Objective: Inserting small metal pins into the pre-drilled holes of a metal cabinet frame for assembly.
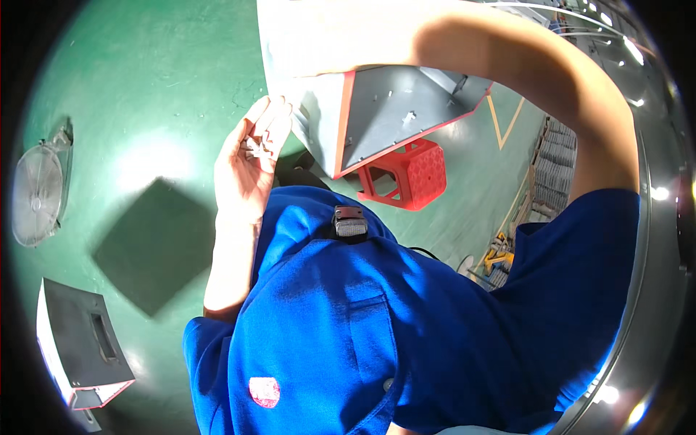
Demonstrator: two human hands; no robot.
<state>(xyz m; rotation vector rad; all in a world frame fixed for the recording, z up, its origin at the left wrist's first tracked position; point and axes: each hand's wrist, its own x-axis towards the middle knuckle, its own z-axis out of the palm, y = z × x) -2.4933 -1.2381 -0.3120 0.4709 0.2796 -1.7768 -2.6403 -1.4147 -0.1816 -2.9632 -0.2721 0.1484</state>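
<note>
My left hand (250, 156) is turned palm up and cupped, with several small white pieces (255, 148) lying in it. Its fingers are stretched beside the corner of a large grey metal box or panel (391, 109) with red edges. On the grey face of the box, a small white piece (409, 117) and several tiny fittings show. My right arm (522, 58) reaches across the top of the box toward the left. Glare washes out its far end, so the right hand's fingers and anything in them cannot be made out.
A red plastic stool (424, 175) stands under the box on the green floor (167, 65). On the left are a round fan (40, 194) and another grey box with a slot (87, 341). Stacked grey parts (557, 167) and a yellow machine (500, 255) are at the right.
</note>
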